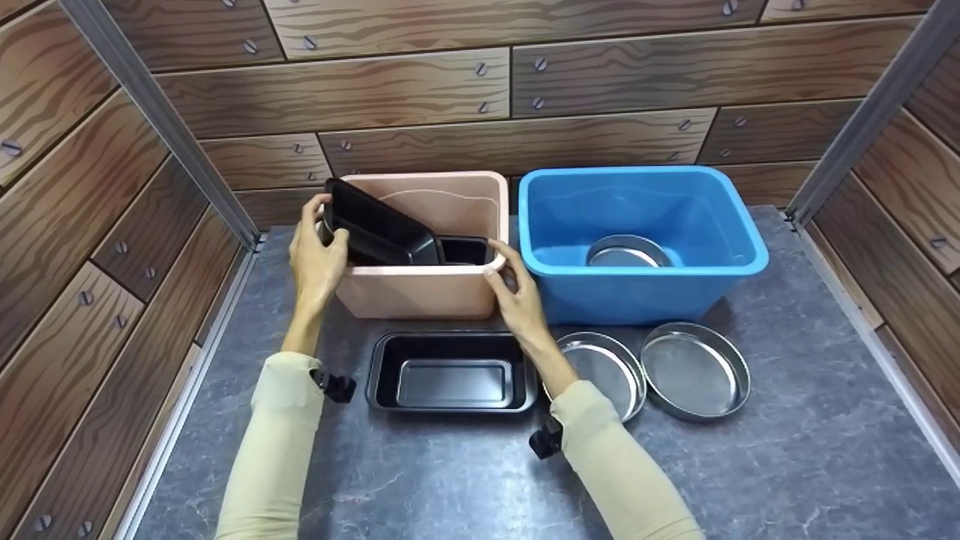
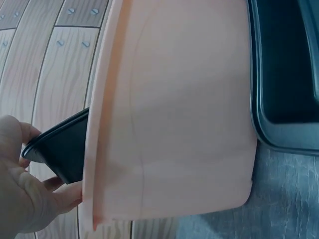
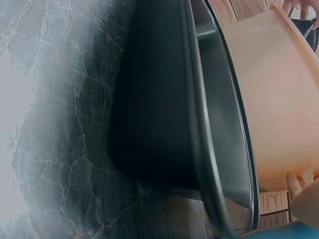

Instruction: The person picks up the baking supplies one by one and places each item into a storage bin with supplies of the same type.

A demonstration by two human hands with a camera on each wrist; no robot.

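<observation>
A black loaf pan leans tilted inside the peach bin, its raised left end above the rim. My left hand grips that raised end, thumb on the near side and fingers behind, as the left wrist view also shows. Lower in the bin lies another dark pan, partly hidden by the bin's front wall. At the bin's front right corner my right hand pinches the rim between thumb and fingers. A further black loaf pan stands upright on the table in front of the bin.
To the right stands a blue bin with a round metal pan inside. Two round metal pans sit side by side before it, the left one partly behind my right forearm. Wood-patterned walls enclose the grey table.
</observation>
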